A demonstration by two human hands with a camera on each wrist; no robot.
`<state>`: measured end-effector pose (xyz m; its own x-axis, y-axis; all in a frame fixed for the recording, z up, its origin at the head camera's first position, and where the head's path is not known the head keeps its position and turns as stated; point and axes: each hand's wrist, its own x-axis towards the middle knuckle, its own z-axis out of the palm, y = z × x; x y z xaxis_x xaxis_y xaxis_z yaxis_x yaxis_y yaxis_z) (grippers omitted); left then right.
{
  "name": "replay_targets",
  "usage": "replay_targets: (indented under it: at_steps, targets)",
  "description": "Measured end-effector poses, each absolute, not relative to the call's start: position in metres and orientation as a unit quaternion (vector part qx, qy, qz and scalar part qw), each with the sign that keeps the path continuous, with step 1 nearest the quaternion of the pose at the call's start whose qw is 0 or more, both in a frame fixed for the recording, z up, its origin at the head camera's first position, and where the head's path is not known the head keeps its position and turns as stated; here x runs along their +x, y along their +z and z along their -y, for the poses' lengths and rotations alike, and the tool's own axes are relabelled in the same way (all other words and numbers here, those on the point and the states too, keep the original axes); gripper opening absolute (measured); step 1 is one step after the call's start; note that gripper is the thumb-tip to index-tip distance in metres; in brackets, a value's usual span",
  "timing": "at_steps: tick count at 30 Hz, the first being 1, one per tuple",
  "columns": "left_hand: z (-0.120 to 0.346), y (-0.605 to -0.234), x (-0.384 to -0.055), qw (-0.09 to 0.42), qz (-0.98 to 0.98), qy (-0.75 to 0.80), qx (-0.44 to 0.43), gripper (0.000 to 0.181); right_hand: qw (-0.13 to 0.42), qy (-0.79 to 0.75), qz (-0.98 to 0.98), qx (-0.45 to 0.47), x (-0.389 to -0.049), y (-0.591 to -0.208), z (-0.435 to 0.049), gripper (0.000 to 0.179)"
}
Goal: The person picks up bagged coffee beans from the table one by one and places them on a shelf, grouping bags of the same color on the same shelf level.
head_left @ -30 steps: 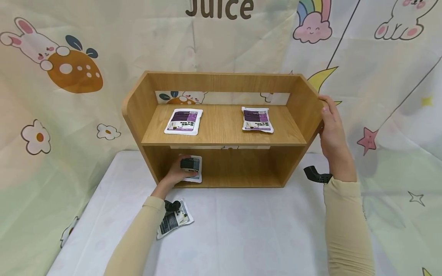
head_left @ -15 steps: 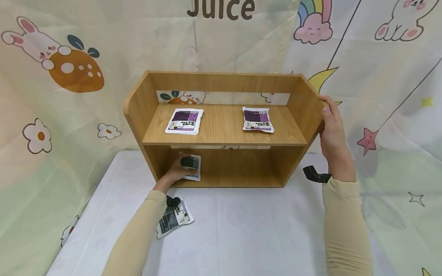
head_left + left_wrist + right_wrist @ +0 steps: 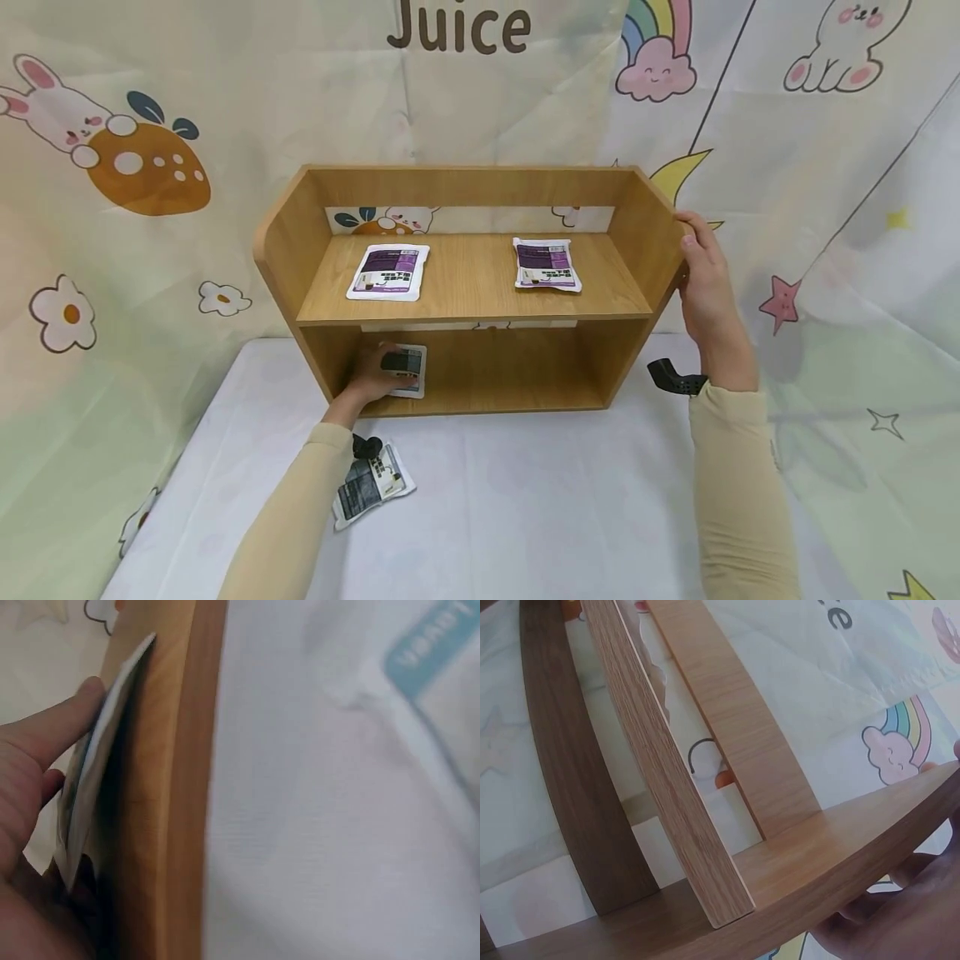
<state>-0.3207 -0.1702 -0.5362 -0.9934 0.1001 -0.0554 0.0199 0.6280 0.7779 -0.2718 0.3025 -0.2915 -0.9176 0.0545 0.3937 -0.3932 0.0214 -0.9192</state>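
On the lower level of a two-tier wooden shelf, near its left wall, my left hand pinches a flat white packet with a dark grey label. The left wrist view shows the thumb on the upper face of the packet and fingers beneath; the packet is tilted just over the board. My right hand grips the shelf's right side panel by its outer edge. In the right wrist view, fingers of the right hand curl round that panel's edge.
On the upper tier lie a purple-labelled white packet at left and another purple-labelled packet at right. A grey-labelled packet rests on the white tablecloth before the shelf, partly hidden by my left forearm. A printed curtain hangs behind.
The head view has shifted slightly, so the whole scene sits a little lower and further left. My left hand and its packet have edged slightly deeper into the lower tier. My right hand keeps its grip.
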Motion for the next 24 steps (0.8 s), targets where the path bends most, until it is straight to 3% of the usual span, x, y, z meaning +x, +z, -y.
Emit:
replay_targets:
  at_steps: [13, 24]
  targets:
    - [0.174, -0.551, -0.315, -0.001, -0.907, 0.420, 0.009, 0.069, 0.174, 0.678, 0.702, 0.131, -0.272, -0.294, -0.302, 0.040]
    - [0.167, -0.547, -0.312, 0.002, -0.903, 0.429, -0.010, 0.068, 0.167, 0.665, 0.720, 0.106, -0.271, -0.291, -0.304, 0.040]
